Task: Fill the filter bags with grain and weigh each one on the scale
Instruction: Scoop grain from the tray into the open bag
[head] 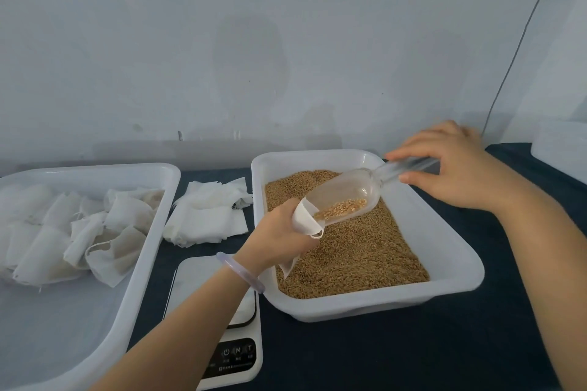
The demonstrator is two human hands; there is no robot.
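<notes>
The scale sits just left of the grain tray. Your left hand curls round a filter bag over the grain. The scoop tip seems to be inside the bag. Your right hand pinches its handle.

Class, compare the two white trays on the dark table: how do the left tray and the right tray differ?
The left tray holds white filter bags; the right tray holds loose grain. The left tray's near half is bare, whereas grain covers the right tray's floor. The left tray runs off the picture; the right tray shows fully. Both are white, rectangular and round-cornered.
</notes>
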